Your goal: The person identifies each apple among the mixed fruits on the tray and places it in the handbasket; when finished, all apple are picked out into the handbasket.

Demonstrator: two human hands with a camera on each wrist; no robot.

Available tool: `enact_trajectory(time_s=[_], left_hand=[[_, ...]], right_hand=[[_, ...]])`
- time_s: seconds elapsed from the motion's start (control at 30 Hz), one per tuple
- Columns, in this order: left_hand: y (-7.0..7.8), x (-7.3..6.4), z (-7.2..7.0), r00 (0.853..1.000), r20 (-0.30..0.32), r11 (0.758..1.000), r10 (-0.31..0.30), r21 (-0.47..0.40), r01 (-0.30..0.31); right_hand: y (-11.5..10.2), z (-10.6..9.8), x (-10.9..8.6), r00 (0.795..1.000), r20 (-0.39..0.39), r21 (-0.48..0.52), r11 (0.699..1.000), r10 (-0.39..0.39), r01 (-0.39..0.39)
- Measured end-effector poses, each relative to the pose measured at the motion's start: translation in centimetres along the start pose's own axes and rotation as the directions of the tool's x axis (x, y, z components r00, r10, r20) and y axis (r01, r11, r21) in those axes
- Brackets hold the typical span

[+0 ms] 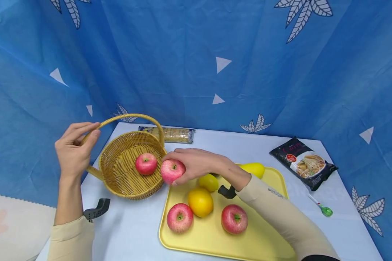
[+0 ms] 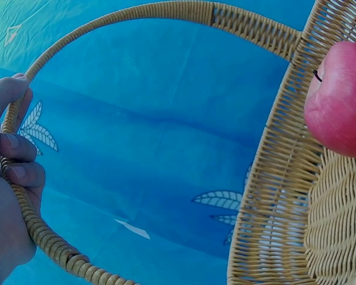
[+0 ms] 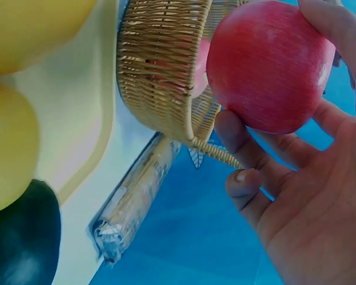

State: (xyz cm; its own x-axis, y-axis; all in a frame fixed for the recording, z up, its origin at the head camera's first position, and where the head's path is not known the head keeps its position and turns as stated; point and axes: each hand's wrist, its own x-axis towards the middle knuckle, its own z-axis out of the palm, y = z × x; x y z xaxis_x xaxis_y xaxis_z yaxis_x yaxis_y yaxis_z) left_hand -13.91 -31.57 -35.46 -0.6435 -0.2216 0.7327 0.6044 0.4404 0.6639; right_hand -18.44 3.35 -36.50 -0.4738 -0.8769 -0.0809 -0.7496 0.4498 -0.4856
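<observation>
My left hand (image 1: 76, 148) grips the arched handle (image 2: 44, 237) of a wicker basket (image 1: 115, 159) at its left side. In the left wrist view the fingers wrap round the handle. Inside the basket lies one red apple (image 1: 146, 164). My right hand (image 1: 196, 165) holds another red apple (image 1: 172, 172) at the basket's right rim, above the corner of a yellow tray (image 1: 196, 245). The right wrist view shows thumb and fingers round this apple, with the basket just behind it.
On the tray lie two red apples (image 1: 180, 218), an orange-yellow round fruit (image 1: 200, 202), a yellow-green fruit (image 1: 208, 182), a long yellow fruit (image 1: 253, 169) and a dark green item (image 3: 24, 237). Behind the basket is a noodle packet (image 1: 178, 135). A black food bag (image 1: 303, 162) and green spoon (image 1: 326, 211) lie right.
</observation>
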Motion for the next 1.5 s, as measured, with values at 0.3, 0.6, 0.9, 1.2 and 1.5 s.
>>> enact_trajectory(time_s=[0.3, 0.6, 0.9, 1.2, 1.5], left_hand=[[-0.1, 0.1, 0.0, 1.0, 0.003, 1.0, 0.003, 0.0, -0.003], [0.4, -0.1, 0.1, 1.0, 0.001, 1.0, 0.0, 0.019, 0.0], [1.0, -0.1, 0.1, 1.0, -0.009, 1.0, -0.01, 0.019, 0.01], [1.8, -0.2, 0.4, 1.0, -0.002, 1.0, -0.005, 0.014, 0.005], [0.8, -0.1, 0.2, 1.0, -0.007, 1.0, -0.005, 0.017, 0.005]], right_hand=[[-0.9, 0.6, 3.1, 1.0, 0.007, -0.015, 1.0, -0.02, 0.02], [-1.6, 1.3, 5.5, 0.999, 0.032, 0.004, 1.0, -0.031, 0.031], [-1.7, 2.2, 7.6, 0.998, 0.04, -0.001, 0.999, -0.053, 0.053], [-1.5, 3.2, 8.8, 0.997, 0.071, -0.03, 0.999, -0.024, 0.026], [-1.4, 3.4, 9.7, 0.996, 0.092, -0.049, 0.999, -0.018, 0.023]])
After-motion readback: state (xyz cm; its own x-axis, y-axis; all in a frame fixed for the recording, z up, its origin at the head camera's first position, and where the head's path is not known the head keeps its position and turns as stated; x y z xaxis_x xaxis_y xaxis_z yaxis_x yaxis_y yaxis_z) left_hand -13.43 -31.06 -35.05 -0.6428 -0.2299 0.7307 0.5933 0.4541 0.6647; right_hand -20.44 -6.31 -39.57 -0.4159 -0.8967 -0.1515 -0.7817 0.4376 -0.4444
